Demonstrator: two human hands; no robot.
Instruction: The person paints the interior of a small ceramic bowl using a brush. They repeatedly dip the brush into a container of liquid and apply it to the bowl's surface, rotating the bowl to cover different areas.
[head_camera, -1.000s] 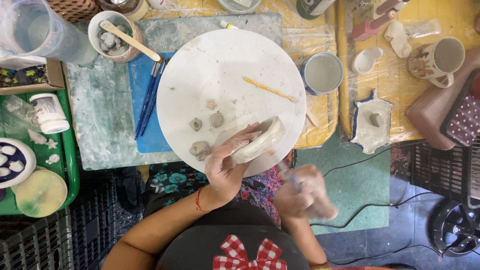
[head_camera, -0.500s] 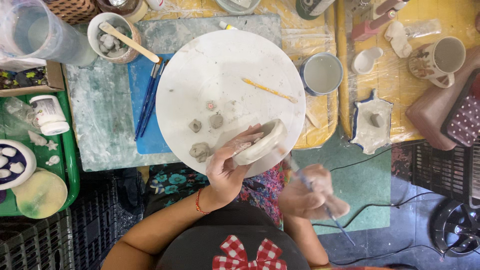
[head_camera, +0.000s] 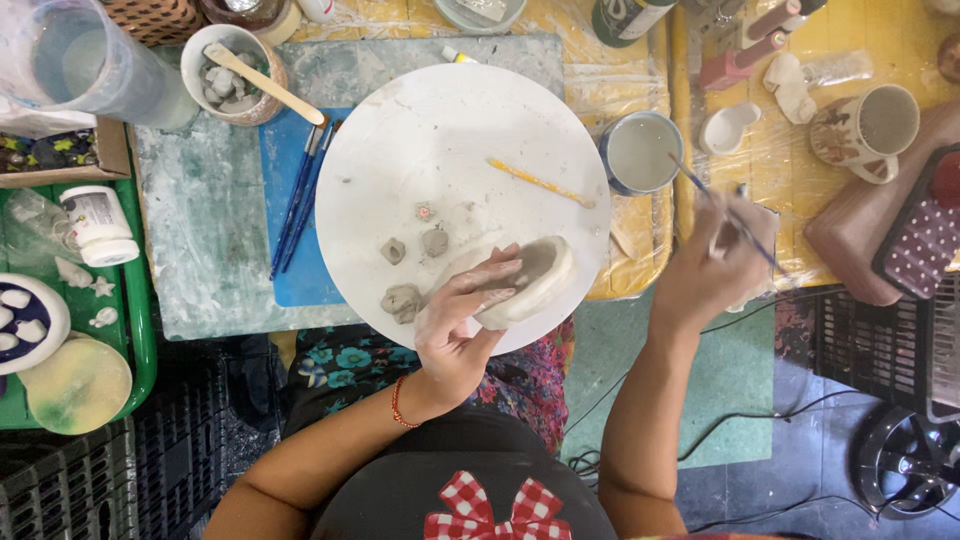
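Clasped loosely in the left hand, a pale clay dish is steadied at the near rim of the white board. A thin brush is pinched in the right hand, raised beside the water cup. The dish is best kept supported underneath while the wetted brush is brought over gently.

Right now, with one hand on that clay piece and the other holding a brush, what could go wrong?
The left hand grips a pale clay piece near the edge of the round white board; pressing hard might dent it, or it could slip off. The right hand holds a thin brush close to a cup of cloudy water, which an elbow or wrist might tip.
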